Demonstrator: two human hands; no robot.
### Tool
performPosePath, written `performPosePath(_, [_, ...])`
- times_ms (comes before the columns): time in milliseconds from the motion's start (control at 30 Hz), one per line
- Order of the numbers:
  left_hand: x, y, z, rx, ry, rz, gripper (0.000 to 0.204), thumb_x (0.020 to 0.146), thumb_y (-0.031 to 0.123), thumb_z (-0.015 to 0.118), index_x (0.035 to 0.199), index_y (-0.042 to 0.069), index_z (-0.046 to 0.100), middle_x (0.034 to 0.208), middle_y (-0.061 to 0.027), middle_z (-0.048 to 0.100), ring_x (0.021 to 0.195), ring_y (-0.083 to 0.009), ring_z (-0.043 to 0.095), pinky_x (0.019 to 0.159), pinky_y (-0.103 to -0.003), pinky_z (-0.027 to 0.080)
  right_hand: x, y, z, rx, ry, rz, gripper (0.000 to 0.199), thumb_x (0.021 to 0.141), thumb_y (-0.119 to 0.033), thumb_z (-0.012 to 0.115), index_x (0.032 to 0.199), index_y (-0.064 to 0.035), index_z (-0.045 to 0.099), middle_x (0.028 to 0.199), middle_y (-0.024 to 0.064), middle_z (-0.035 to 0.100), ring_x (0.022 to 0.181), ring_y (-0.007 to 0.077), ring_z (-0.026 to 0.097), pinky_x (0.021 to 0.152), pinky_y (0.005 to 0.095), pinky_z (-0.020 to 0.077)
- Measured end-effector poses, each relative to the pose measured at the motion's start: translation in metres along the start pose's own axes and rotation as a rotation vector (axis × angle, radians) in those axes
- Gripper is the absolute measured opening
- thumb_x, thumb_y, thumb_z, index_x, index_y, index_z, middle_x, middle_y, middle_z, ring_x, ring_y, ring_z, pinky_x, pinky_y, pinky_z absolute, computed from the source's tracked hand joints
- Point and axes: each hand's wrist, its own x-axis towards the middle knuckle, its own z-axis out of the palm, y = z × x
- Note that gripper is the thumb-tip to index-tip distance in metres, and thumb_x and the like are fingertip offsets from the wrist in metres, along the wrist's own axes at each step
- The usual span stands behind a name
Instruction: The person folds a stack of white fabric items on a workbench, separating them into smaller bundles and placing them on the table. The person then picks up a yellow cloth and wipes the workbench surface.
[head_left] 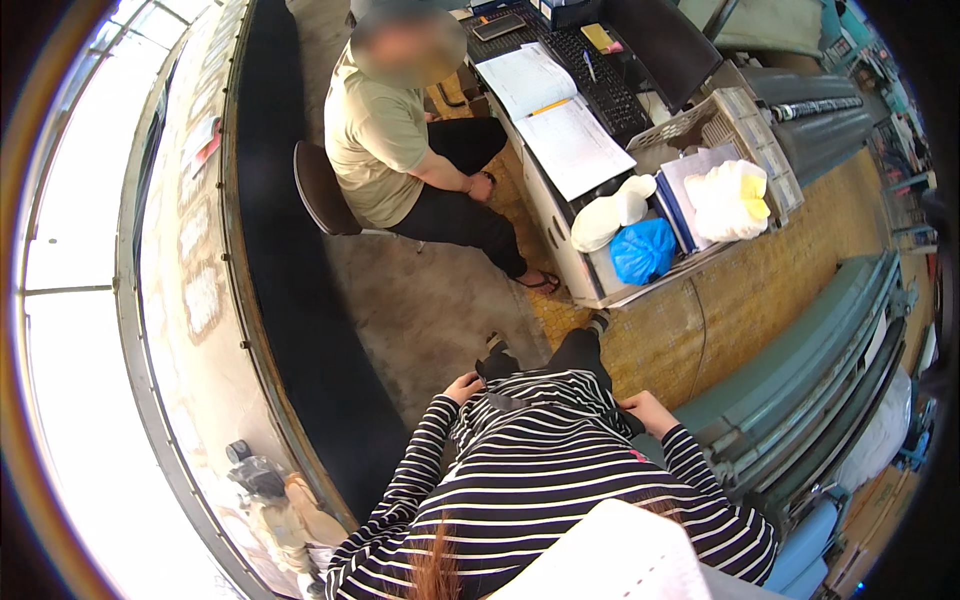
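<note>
My left hand is at the left side of my waist, its fingers closed beside a bit of dark material at the edge of my striped shirt. At the right side of my waist, my right hand is also closed, against dark cloth. What either hand grips is too small and partly hidden to make out. A dark grey piece of material lies across the front of the shirt between them.
Ahead, a person sits on a brown chair beside a desk. It bears an open notebook, a keyboard, a blue bag and a plastic crate. Green metal machinery stands right; a long black-sided table runs along the left.
</note>
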Motion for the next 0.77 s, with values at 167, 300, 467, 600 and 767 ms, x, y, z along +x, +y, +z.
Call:
performPosePath(167, [-0.031, 0.057, -0.03, 0.197, 0.009, -0.215, 0.043, 0.094, 0.031, 0.059, 0.128, 0.004, 0.056, 0.113, -0.0129, 0.068, 0.1, -0.0215, 0.064, 0.086, -0.032, 0.05, 0.016, 0.045, 0.056, -0.289, 0.256, -0.529, 0.017, 0.089, -0.002, 0.053, 0.104, 0.0044, 0.06, 0.112, 0.0179, 0.054, 0.104, 0.0296, 0.055, 0.087, 0.0313, 0.0434])
performPosePath(300, [0.02, -0.001, -0.048, 0.21, 0.074, -0.046, 0.043, 0.094, 0.03, 0.058, 0.127, 0.003, 0.056, 0.113, -0.0163, 0.068, 0.106, -0.027, 0.064, 0.091, -0.035, 0.049, 0.011, 0.004, 0.081, -0.914, 0.427, -0.615, 0.04, 0.077, -0.007, 0.058, 0.117, -0.0071, 0.061, 0.128, 0.0149, 0.048, 0.116, 0.0317, 0.049, 0.099, 0.0409, 0.0393])
performPosePath(467, [0.024, 0.07, -0.052, 0.191, 0.103, 0.168, 0.043, 0.095, 0.023, 0.056, 0.132, 0.003, 0.052, 0.121, -0.0161, 0.065, 0.111, -0.0235, 0.063, 0.092, -0.031, 0.049, 0.058, 0.007, 0.091, -1.153, 0.719, -0.67, 0.026, 0.082, -0.011, 0.052, 0.104, -0.0066, 0.066, 0.133, 0.0079, 0.05, 0.118, 0.0235, 0.053, 0.106, 0.0442, 0.0365])
performPosePath(600, [0.022, 0.086, -0.038, -0.03, 0.047, 0.213, 0.041, 0.096, 0.024, 0.056, 0.131, 0.003, 0.053, 0.119, -0.0133, 0.066, 0.106, -0.0188, 0.063, 0.091, -0.03, 0.05, 0.045, -0.008, 0.096, -0.66, 0.699, -0.322, 0.021, 0.083, -0.007, 0.052, 0.097, -0.0007, 0.066, 0.126, 0.0092, 0.059, 0.109, 0.0295, 0.058, 0.093, 0.0374, 0.0483])
performPosePath(767, [0.025, 0.093, -0.026, 0.098, -0.063, 0.177, 0.042, 0.098, 0.023, 0.054, 0.135, 0.002, 0.05, 0.118, -0.0099, 0.063, 0.105, -0.0157, 0.06, 0.093, -0.028, 0.047, 0.058, 0.023, 0.076, -0.643, 0.7, -0.565, 0.022, 0.078, -0.004, 0.059, 0.099, -0.0013, 0.066, 0.13, 0.0141, 0.056, 0.116, 0.0295, 0.057, 0.095, 0.0379, 0.0477])
